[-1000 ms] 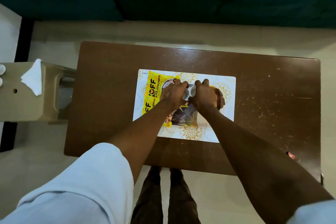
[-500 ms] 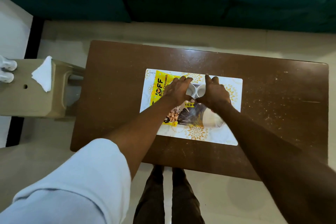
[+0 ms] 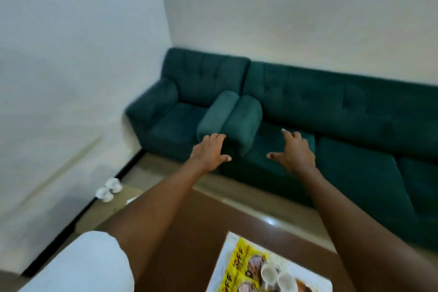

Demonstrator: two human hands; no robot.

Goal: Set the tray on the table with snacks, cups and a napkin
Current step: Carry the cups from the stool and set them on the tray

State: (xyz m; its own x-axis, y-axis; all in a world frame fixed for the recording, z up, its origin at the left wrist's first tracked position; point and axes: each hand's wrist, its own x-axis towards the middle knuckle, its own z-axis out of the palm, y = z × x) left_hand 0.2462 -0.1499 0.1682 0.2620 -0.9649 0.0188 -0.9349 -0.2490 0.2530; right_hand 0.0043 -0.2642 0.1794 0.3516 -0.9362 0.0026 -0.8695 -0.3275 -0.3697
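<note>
Both hands lifted off the cups since earlier, view swung up | head: left hand (image 3: 209, 150) and right hand (image 3: 294, 151) spread, empty, before green sofa (image 3: 331, 111) | tray (image 3: 227, 265) on tabletop (image 3: 196, 225) holds yellow snack packet (image 3: 239, 265), two cups (image 3: 276, 276)

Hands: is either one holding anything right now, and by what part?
Nothing is held. The left hand and right hand are both open and empty, fingers spread, raised away from the tray and its two cups.

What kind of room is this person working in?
Most likely a home living room. A dark green sofa runs along plain white walls, with a matching armchair in the corner, and a low brown wooden table stands in front of them bearing a tray with snack packets and cups.
</note>
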